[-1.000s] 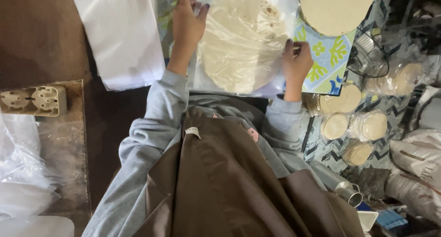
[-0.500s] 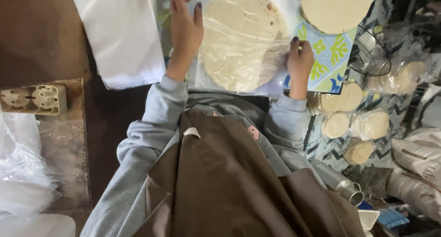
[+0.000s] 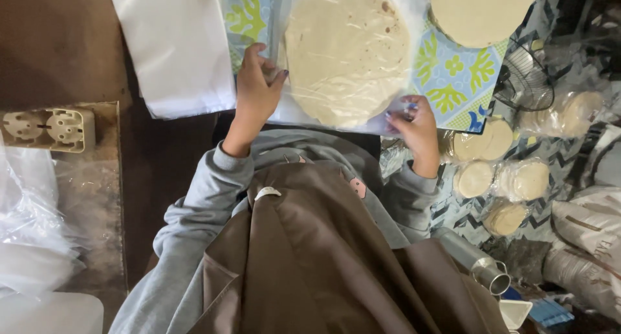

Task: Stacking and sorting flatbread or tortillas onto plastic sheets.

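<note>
Left hand slid down the bagged flatbread stack, both hands pinching its plastic, right hand at near edge

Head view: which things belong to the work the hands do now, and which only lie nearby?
In hand:
- left hand
- right hand
- clear plastic bag
- large flatbread

Lying about:
- second flatbread
- small bagged flatbreads
- white sheet
- socket strip
- metal cup

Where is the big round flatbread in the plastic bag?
In the head view the bagged flatbread lies at top centre on the patterned cloth, between the left hand and right hand, with white paper to its left.
</note>
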